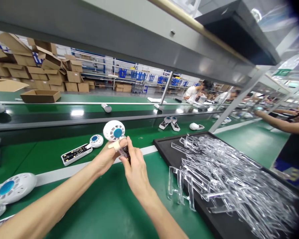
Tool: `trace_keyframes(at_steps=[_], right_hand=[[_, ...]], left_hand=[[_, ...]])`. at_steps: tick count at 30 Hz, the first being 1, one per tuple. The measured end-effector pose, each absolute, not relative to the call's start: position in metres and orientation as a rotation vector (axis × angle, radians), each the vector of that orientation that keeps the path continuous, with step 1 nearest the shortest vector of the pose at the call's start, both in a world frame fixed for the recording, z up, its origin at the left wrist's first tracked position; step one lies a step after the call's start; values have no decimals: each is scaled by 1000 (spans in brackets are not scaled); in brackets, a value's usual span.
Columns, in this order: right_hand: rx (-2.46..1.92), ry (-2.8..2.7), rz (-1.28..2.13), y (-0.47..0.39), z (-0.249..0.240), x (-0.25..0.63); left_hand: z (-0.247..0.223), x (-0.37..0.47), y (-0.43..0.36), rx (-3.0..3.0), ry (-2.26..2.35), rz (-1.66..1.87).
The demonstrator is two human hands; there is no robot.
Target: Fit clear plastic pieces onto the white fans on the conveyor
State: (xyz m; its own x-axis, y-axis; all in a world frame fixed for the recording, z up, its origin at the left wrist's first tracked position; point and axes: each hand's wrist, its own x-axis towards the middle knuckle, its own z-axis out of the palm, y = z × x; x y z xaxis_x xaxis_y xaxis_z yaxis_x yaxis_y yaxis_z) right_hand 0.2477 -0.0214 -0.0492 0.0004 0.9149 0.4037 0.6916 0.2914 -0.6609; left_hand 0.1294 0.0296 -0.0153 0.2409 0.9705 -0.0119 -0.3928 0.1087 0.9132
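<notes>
In the middle of the view I hold a white handheld device with a round vented head [114,130] and a blue disc at its centre. My left hand [112,153] is wrapped round its neck; a beige strip covers one finger. The fingers of my right hand [137,162] close on the handle, where a dark circuit board shows. Something clear seems to lie along that handle, but my fingers hide most of it. A similar device [96,140] lies left of my hands, its circuit board [76,154] exposed.
At right a black tray [161,151] holds a heap of clear plastic pieces [221,172], some hanging over its edge. More devices [21,188] lie at left and along the green belt [137,136]. A metal shelf [139,36] runs overhead. Other people work at far right.
</notes>
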Motion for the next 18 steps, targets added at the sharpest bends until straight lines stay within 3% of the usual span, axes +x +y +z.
trace_keyframes(at_steps=[3, 9, 18], right_hand=[[-1402, -1717, 362, -16, -48, 253], [-1551, -1123, 518, 9, -52, 263], [-1674, -1334, 403, 0, -36, 309]], left_hand=[[-21, 130, 28, 1010, 907, 1060], [-12, 148, 16, 1024, 1009, 1278], [-26, 165, 59, 1019, 1049, 1100]])
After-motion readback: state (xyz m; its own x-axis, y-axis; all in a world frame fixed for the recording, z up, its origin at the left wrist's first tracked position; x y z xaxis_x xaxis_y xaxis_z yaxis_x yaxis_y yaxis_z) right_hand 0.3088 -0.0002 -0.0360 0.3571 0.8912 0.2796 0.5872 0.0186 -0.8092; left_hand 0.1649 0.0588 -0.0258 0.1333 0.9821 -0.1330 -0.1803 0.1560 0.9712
